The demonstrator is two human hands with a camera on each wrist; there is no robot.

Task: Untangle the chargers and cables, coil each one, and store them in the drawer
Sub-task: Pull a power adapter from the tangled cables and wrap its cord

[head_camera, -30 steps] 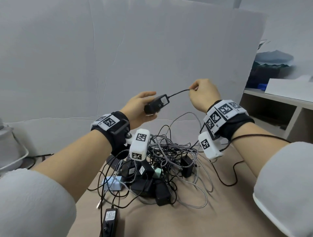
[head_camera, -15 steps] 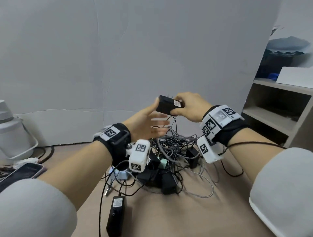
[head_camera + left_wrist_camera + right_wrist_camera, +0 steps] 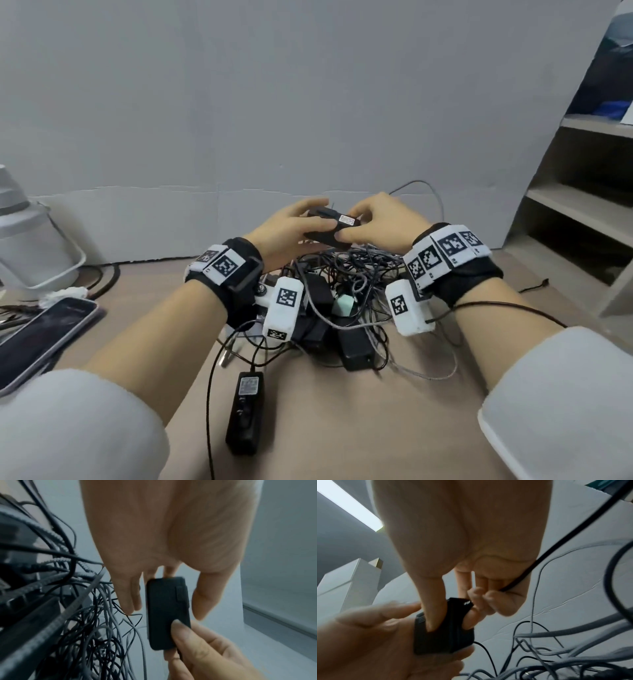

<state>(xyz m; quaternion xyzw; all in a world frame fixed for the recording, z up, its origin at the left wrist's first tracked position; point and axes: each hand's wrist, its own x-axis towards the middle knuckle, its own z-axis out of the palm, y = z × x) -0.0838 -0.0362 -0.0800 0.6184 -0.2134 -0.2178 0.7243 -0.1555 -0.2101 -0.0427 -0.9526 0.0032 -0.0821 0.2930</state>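
Labels on the held charger (image 3: pixel 330 229) and the lying adapter (image 3: pixel 244 413) are too blurred to read.

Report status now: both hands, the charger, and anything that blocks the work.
Left hand and right hand both grip the black charger above the pile. Its cord runs through right palm. Tangled cables beneath, not yet sorted.

A plain recording corner in an office or lab-like room: a tan desk (image 3: pixel 342 428) backed at twelve o'clock by grey-white board panels (image 3: pixel 274 102), open beige shelving (image 3: pixel 579 205) at three o'clock, a white appliance (image 3: pixel 30 246) and a phone (image 3: pixel 37 335) at nine o'clock.
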